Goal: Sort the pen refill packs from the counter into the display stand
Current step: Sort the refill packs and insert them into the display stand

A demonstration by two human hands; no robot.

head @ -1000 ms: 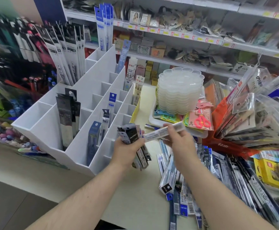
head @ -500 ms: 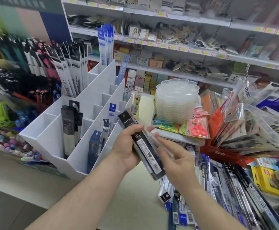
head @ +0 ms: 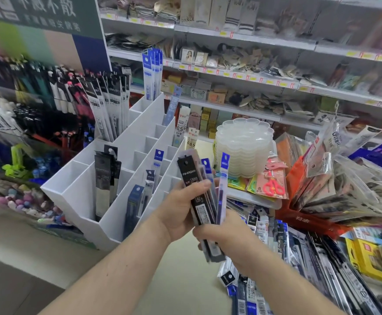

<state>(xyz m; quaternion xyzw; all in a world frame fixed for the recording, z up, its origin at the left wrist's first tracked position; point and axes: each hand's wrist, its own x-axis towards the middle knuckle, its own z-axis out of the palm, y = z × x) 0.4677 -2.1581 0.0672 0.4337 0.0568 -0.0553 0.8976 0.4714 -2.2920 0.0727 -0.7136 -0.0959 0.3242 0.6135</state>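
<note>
My left hand (head: 181, 210) grips a bundle of pen refill packs (head: 197, 192) held upright, the front one black with white lettering, blue-topped ones behind. My right hand (head: 226, 235) holds the bundle's lower end from below, its fingers curled round the packs. The white display stand (head: 126, 178) with stepped compartments sits to the left, holding black packs (head: 104, 178) and blue packs (head: 133, 201) in some slots. More refill packs (head: 299, 258) lie piled on the counter at lower right.
A stack of clear flower-shaped trays (head: 244, 146) stands behind the hands, with scissors packs (head: 272, 185) beside it. Bagged goods (head: 344, 183) fan out on the right. A yellow box (head: 376, 258) lies at far right. Shelves of stationery fill the back; pens hang at left.
The bundle has been turned from tilted to upright and raised. My right hand has dropped from beside the packs to gripping their lower end.
</note>
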